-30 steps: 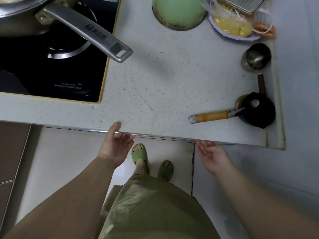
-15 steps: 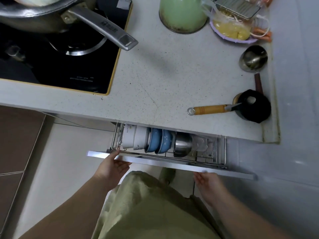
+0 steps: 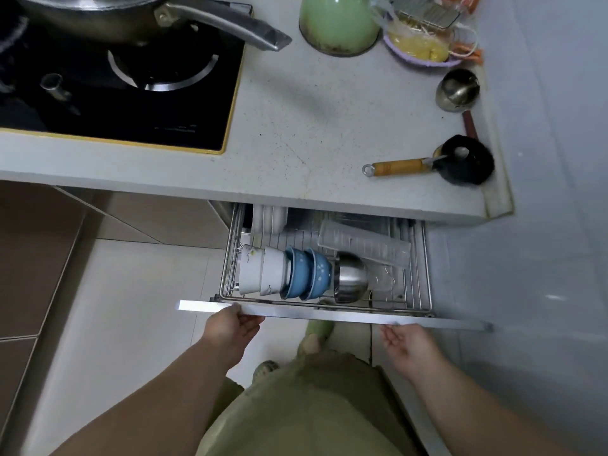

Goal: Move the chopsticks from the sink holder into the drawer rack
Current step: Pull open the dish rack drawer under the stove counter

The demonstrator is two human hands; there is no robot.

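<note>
Drawer rack point(image 3: 421, 264): pulled out under countertop point(image 3: 312, 126), holding bowls point(image 3: 297, 274) on edge. Left hand point(image 3: 230, 327): thumb and fingers grasping drawer front point(image 3: 329, 315). Right hand point(image 3: 408, 343): fingers loose, palm up, just below that front, holding nothing.

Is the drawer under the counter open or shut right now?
Open. The drawer front sits clear of the counter, exposing the wire rack with bowls.
</note>
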